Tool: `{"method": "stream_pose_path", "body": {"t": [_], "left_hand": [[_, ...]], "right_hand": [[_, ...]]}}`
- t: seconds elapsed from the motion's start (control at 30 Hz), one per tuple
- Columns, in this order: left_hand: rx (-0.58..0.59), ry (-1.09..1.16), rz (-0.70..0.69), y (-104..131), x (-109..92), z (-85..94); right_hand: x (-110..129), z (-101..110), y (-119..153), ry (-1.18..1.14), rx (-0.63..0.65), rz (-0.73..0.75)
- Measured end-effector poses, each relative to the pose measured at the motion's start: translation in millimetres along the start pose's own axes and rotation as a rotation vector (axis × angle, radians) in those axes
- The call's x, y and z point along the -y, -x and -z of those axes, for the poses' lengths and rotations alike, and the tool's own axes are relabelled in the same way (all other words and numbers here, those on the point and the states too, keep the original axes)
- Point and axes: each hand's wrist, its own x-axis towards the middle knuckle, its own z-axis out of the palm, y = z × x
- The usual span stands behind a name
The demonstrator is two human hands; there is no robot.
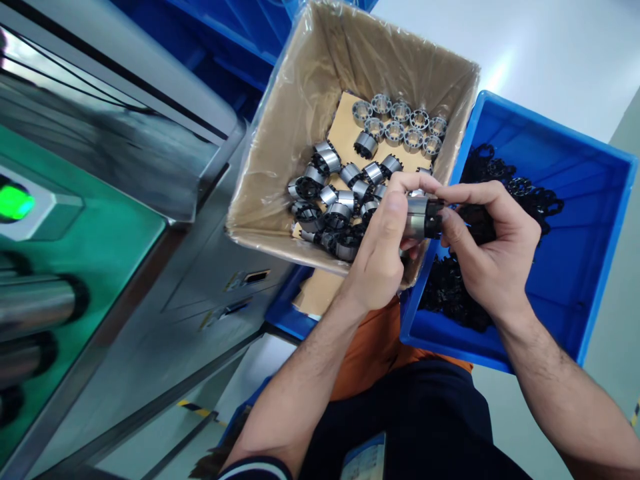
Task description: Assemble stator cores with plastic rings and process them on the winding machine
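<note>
My left hand is closed around a silver metal cylinder, which looks like a small motor stator core. It lies sideways above the near right corner of the carton. A black plastic end ring sits at the cylinder's right end, where the thumb and index finger of my right hand pinch it. Whether the ring is fully seated I cannot tell. Dark material shows behind my right fingers; whether my palm holds any of it is unclear.
The plastic-lined carton contains similar metal cores, some standing in rows on cardboard. At right, a blue bin holds piled black rings. Leftward stands a machine with a green surface, metal cylinders and a lit green button.
</note>
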Motion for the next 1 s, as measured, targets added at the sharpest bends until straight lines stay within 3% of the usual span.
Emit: {"method": "stream_pose_path", "body": {"t": [0.27, 0.8, 1.0], "left_hand": [[-0.001, 0.006, -0.021, -0.4, -0.8, -0.6], [0.051, -0.026, -0.018, -0.5, -1.0, 3.0], [0.042, -0.003, 0.020, 0.1, -0.8, 4.5]], "right_hand": [[0.0, -3.0, -0.6, -0.074, -0.018, 0.001], [1.1, -6.3, -3.2, -0.155, -0.014, -0.141], [-0.4, -5.3, -3.5, -0.187, 0.005, -0.097]]}}
